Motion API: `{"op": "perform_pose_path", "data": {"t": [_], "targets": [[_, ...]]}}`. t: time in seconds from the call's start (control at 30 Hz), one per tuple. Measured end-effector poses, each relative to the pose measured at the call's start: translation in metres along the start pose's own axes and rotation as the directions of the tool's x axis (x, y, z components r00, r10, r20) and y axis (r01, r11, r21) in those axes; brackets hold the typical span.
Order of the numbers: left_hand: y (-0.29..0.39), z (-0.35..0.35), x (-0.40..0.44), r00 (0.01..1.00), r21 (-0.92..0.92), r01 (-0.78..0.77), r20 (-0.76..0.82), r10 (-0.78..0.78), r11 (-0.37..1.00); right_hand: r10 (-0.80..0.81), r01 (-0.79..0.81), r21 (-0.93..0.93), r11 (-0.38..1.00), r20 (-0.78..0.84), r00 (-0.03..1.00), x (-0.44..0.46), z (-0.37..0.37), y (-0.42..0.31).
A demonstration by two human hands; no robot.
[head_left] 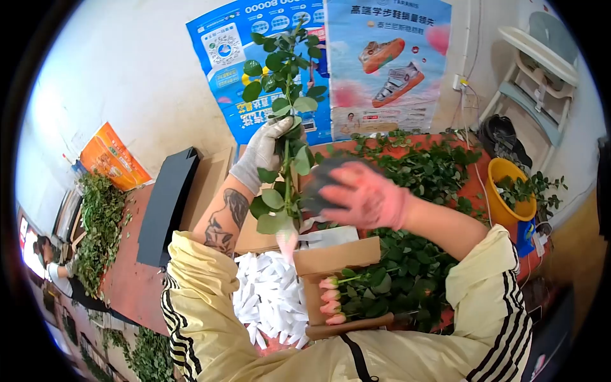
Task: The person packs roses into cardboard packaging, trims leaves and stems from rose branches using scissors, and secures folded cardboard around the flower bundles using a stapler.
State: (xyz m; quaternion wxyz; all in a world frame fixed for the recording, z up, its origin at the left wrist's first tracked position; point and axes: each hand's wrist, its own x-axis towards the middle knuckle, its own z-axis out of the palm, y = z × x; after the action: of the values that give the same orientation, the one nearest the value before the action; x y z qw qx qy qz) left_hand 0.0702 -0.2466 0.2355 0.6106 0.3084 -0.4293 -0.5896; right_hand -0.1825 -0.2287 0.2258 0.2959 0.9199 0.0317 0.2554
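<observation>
My left hand (270,143), in a whitish glove, is closed around the stem of a rose (287,184). That rose hangs head down, its leafy stem rising above my fist against the posters. At its lower end a pale pink, whitish bloom (287,245) hangs just above a pile of white paper-like sleeves (267,296). My right hand (356,194), in a pink and dark glove, is beside the stem on the right. It is smeared by motion, its fingers apart and nothing visible in them. Pink roses (331,298) lie in an open cardboard box (337,256) below.
Cut leafy stems (414,169) cover the red table's right side. A yellow bucket (511,191) with greenery stands at the right, near a high chair (538,83). Black card-like sheets (167,207) lean at the left. Another person (57,270) works at the far left beside heaped leaves (98,223).
</observation>
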Motion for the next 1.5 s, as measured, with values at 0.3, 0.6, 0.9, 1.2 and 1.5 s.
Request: {"op": "perform_pose_path", "data": {"t": [0.3, 0.6, 0.9, 1.2, 1.5], "targets": [[-0.038, 0.076, -0.021, 0.978, -0.266, 0.197, 0.117, -0.171, 0.944, -0.194, 0.195, 0.018, 0.981, -0.048, 0.98, -0.003, -0.016, -0.015], [-0.05, 0.068, -0.134, 0.934, 0.643, -0.3, 0.05, 0.353, 0.704, 0.126, -0.126, 0.004, 0.992, 0.025, 0.992, -0.059, -0.037, 0.014], [-0.057, 0.083, -0.221, 0.95, 0.931, -0.205, 0.116, 0.29, 0.301, 0.034, -0.036, 0.035, 0.999, 0.044, 0.998, -0.048, -0.041, -0.046], [-0.087, -0.042, -0.291, 0.909, 0.906, 0.383, -0.405, 0.1, 0.181, 0.198, -0.198, -0.025, 0.98, 0.011, 0.98, -0.095, -0.039, -0.01], [-0.072, 0.106, -0.185, 0.782, 0.836, -0.492, 0.302, 0.545, 0.244, 0.367, -0.343, 0.221, 0.913, -0.077, 0.927, -0.111, -0.06, -0.02]]}}
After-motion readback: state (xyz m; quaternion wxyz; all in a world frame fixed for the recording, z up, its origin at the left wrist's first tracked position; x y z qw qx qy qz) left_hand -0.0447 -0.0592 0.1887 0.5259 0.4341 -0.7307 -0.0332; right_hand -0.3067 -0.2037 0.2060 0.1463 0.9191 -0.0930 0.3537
